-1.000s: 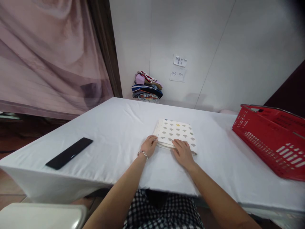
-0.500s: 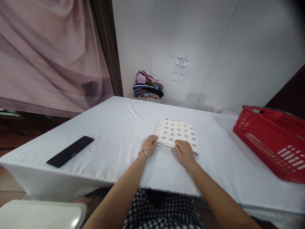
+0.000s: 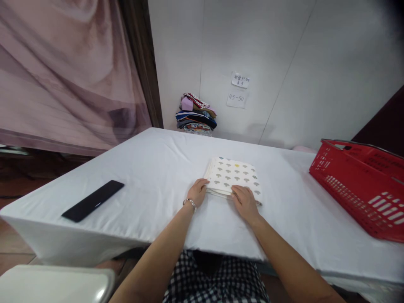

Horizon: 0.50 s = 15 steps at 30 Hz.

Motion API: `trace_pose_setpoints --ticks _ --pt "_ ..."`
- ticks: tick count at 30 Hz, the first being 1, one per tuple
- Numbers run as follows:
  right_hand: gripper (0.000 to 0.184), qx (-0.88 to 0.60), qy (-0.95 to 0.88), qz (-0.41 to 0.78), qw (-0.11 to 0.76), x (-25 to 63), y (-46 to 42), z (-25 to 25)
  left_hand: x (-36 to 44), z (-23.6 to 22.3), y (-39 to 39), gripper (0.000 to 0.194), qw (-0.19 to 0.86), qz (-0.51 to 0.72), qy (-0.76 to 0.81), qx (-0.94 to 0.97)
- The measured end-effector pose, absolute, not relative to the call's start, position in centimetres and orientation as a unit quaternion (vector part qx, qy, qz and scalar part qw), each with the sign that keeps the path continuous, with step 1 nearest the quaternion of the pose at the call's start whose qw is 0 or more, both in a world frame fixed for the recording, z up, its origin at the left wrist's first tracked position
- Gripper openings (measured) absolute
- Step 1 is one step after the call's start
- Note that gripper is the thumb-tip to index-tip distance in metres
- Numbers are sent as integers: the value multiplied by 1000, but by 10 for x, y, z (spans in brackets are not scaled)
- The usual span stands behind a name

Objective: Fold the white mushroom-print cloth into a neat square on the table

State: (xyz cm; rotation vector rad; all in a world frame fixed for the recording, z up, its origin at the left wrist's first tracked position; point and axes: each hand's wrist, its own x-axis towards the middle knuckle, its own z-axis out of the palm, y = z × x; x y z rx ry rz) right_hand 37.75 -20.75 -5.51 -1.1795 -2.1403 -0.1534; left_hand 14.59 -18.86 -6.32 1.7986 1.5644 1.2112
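A folded cream cloth (image 3: 233, 177) printed with small grey and yellow motifs lies on the white table (image 3: 151, 176). My left hand (image 3: 197, 192), a bracelet on its wrist, rests at the cloth's near left corner with fingers curled over the edge. My right hand (image 3: 244, 204) lies on the cloth's near edge, fingers together and pressed flat on the fabric. Both hands touch the cloth; whether either grips it is unclear.
A black flat device (image 3: 93, 200) lies on the table at the left. A red plastic basket (image 3: 362, 187) stands at the right edge. A pile of folded clothes (image 3: 196, 114) sits at the back against the wall, below two paper notes (image 3: 237, 89).
Hands and cloth stay almost still; only the view shifted slightly since one second ago.
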Motion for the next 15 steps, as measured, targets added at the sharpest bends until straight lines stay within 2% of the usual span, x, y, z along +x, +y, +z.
trace_pose_setpoints --ticks 15 --pt "28 -445 -824 -30 348 378 -207 -54 146 -66 -188 22 235 443 573 648"
